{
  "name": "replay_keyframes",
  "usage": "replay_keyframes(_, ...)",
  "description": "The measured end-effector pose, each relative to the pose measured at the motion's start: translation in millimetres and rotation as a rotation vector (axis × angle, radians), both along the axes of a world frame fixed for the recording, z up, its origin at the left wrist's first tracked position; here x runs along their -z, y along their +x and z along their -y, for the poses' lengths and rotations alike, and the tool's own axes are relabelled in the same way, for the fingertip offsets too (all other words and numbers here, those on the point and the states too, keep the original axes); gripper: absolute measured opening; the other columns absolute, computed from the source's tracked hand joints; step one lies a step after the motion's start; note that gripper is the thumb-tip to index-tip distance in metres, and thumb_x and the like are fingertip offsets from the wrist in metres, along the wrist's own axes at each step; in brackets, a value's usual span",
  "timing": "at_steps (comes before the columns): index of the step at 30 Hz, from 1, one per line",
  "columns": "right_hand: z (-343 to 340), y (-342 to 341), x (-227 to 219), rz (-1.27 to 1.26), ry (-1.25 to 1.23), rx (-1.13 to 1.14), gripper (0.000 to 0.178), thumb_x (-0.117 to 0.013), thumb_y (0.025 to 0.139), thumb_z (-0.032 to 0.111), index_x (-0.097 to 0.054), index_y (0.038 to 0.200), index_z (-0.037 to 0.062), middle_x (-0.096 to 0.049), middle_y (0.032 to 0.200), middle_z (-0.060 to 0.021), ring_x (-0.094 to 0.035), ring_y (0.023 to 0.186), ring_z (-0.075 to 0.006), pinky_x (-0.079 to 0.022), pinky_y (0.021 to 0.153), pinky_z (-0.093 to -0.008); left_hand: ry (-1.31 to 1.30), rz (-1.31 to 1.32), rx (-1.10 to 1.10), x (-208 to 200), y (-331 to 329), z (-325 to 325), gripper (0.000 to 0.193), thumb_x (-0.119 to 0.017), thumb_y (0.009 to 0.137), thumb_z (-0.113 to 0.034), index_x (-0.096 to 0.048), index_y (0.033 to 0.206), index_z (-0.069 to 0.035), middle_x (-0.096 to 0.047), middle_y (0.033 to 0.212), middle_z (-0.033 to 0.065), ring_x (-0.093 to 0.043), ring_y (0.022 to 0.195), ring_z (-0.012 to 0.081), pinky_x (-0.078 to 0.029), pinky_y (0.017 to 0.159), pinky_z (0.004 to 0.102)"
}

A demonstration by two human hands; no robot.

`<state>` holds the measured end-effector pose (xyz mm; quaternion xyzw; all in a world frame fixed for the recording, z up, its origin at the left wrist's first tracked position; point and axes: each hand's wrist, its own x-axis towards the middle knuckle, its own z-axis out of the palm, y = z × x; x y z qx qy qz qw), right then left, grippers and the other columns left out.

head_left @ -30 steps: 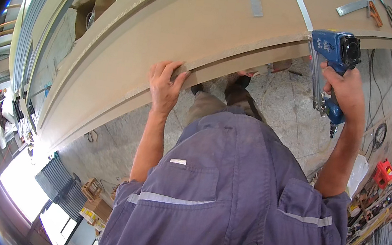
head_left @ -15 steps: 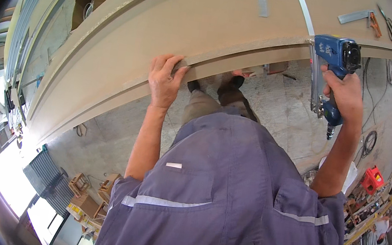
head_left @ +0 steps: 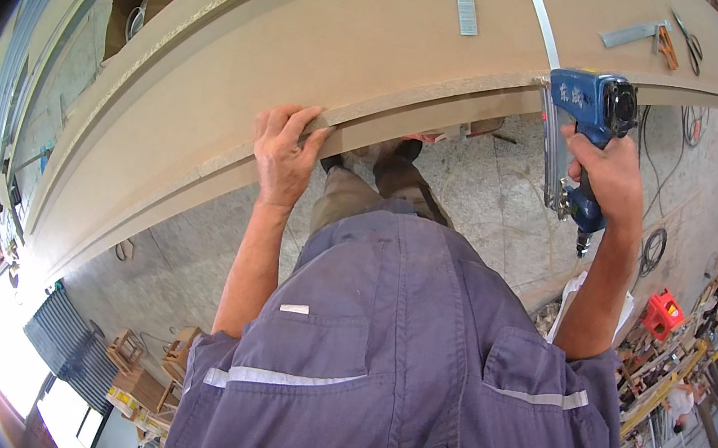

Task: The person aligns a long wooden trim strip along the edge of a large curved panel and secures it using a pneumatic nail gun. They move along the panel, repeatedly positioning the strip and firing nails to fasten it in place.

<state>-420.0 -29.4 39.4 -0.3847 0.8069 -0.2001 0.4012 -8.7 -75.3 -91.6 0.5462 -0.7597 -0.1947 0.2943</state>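
Note:
A long tan board point(head_left: 384, 37) with a pale rough edge stretches across in front of me, curved by the lens. My left hand point(head_left: 284, 158) grips its near edge, fingers bent over the top and thumb at the rim. To the right, my right hand point(head_left: 609, 171) is wrapped round the handle of a blue nail gun point(head_left: 586, 95). The gun's nose points left at the board's near edge, beside the end of a narrow white strip point(head_left: 542, 17) that crosses the board. Whether the nose touches the edge I cannot tell. A slim metal magazine point(head_left: 550, 163) hangs below the nose.
On the board lie a strip of staples or nails point(head_left: 465, 7), a metal square point(head_left: 630, 35), an orange-handled clip-like tool point(head_left: 668, 49) and scissors point(head_left: 693, 43). Hoses point(head_left: 651, 249) coil on the floor at right, near a red stool point(head_left: 663, 315). More panels point(head_left: 10, 87) are stacked at far left.
The whole view has shifted slightly, so things sit further left in the picture. Both hands keep about the same places on the board and the nail gun.

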Motion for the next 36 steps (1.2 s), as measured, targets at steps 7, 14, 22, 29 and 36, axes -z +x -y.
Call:
replay_keyframes(7,3.2,11.8,-8.7,0.02,-0.015,-0.007,0.027,-0.075,0.089,0.024,-0.071,0.087,-0.0025,-0.065,0.064,-0.0064,-0.058,0.051,-0.0106,-0.046,0.053,-0.03,-0.001,0.019,0.007,-3.5,-10.5,3.9,0.032,-0.084,0.075,-0.014,-0.075,0.105,-0.012,-0.066,0.103,0.0043,-0.059,0.099,0.0282,-0.048,0.088,0.0426)
replay_keyframes(14,7.7,17.8,-11.8,-0.033,0.075,0.003,0.026,-0.076,0.088,0.023,-0.073,0.091,-0.003,-0.066,0.065,-0.005,-0.058,0.052,-0.0109,-0.046,0.052,-0.0295,-0.023,0.002,0.011,-6.1,-24.6,10.4,0.032,-0.085,0.074,-0.015,-0.074,0.104,-0.014,-0.065,0.101,0.0029,-0.058,0.098,0.0265,-0.047,0.087,0.0419)
replay_keyframes(22,9.4,34.3,-15.1,0.081,0.026,0.056,0.021,-0.073,0.088,0.01,-0.072,0.103,-0.0035,-0.072,0.082,-0.0051,-0.061,0.057,-0.0101,-0.05,0.055,-0.0285,-0.04,-0.001,0.025,-7.6,-46.8,20.7,0.032,-0.085,0.073,-0.017,-0.073,0.103,-0.014,-0.065,0.101,0.0013,-0.058,0.098,0.0264,-0.046,0.086,0.0423)
replay_keyframes(29,10.7,39.2,-19.8,0.086,0.022,0.089,0.023,-0.071,0.087,0.007,-0.072,0.108,-0.0031,-0.073,0.086,-0.0048,-0.062,0.058,-0.0106,-0.05,0.055,-0.028,-0.05,-0.004,0.041,-9.2,-64.6,24.0,0.032,-0.084,0.073,-0.017,-0.072,0.103,-0.014,-0.064,0.103,0.0014,-0.058,0.1,0.027,-0.047,0.087,0.0431)
replay_keyframes(36,0.1,26.3,-0.3,0.09,-0.022,0.17,0.026,-0.071,0.086,0.015,-0.074,0.108,0.0001,-0.064,0.065,-0.0026,-0.059,0.055,-0.0108,-0.046,0.055,-0.0272,-0.049,-0.015,0.062,1.9,-54.3,22.6,0.034,-0.084,0.074,-0.017,-0.071,0.105,-0.014,-0.064,0.104,0.0022,-0.058,0.101,0.0271,-0.046,0.089,0.0434)
